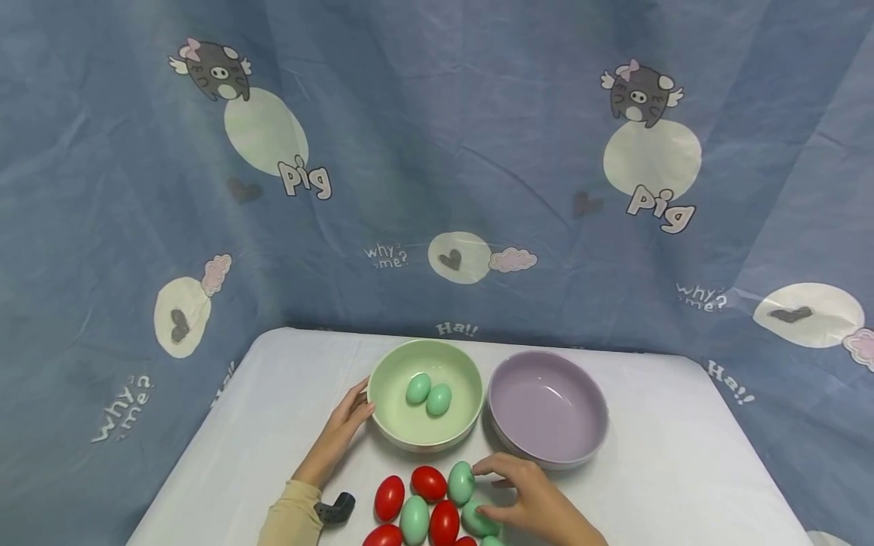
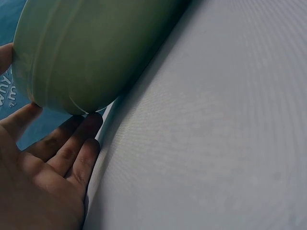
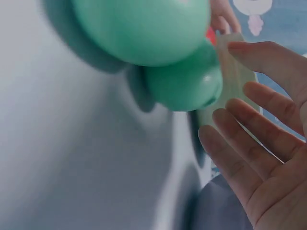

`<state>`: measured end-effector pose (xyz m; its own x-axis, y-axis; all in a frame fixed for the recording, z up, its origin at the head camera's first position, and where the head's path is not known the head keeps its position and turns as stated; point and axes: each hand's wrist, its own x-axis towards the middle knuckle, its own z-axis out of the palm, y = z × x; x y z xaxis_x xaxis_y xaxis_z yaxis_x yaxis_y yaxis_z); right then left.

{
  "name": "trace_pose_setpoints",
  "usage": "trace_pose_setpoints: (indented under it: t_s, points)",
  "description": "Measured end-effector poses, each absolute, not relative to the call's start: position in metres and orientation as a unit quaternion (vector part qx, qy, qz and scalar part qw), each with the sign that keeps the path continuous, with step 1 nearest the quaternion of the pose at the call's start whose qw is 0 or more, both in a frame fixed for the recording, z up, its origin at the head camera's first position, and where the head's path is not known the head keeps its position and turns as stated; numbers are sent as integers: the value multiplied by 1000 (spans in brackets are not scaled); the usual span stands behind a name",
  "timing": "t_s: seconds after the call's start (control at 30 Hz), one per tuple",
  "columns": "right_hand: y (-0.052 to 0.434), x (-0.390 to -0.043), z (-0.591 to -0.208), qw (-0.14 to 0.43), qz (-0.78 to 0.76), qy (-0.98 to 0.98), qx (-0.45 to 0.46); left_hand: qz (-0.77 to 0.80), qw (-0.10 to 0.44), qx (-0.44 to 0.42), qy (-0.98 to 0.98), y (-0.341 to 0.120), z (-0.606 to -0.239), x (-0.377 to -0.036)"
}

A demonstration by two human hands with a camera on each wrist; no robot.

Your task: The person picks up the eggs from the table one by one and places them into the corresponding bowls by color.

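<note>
A pale green bowl [image 1: 392, 425] stands on the white table and holds two green eggs [image 1: 429, 393]. My left hand [image 1: 356, 406] rests against the bowl's left side with straight fingers; in the left wrist view the fingers [image 2: 72, 143] lie along the bowl's outer wall [image 2: 81, 52]. A cluster of red eggs [image 1: 429, 482] and green eggs [image 1: 460, 481] lies in front of the bowls. My right hand [image 1: 497, 493] hovers over the cluster's right side, fingertips by a green egg. In the right wrist view the palm [image 3: 254, 158] is open beside two green eggs [image 3: 184, 84], holding nothing.
An empty purple bowl [image 1: 548, 447] stands right of the green one, almost touching it. The white table [image 1: 683, 455] has rounded far corners. A blue printed cloth [image 1: 437, 189] hangs behind and around it. A black strap mount [image 1: 336, 506] sits on my left wrist.
</note>
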<state>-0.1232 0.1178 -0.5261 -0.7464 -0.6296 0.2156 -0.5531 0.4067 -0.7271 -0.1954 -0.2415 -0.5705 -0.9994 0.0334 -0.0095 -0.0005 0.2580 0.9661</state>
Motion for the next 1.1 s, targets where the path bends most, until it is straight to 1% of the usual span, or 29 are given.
trace_pose_setpoints:
  t_s: [0.17,0.3,0.4,0.57,0.73,0.8,1.1]
  points:
    - [123,-115,-534,66,-384,862,-323,609,16,12,793,-242,-571,-195]
    - [125,-110,-539,98,-389,868,-294,606,15,14,795,-243,-571,-195]
    - [126,-108,-543,104,-405,860,-292,604,14,13,797,-243,-570,-194]
    - [127,-105,-552,102,-438,837,-311,603,14,13,797,-244,-571,-194]
    - [128,-104,-563,57,-454,820,-345,608,14,19,794,-244,-572,-195]
    - [127,-104,-565,48,-463,812,-351,609,13,17,793,-243,-572,-195]
    - [126,-103,-565,73,-492,795,-347,610,9,20,792,-243,-572,-195]
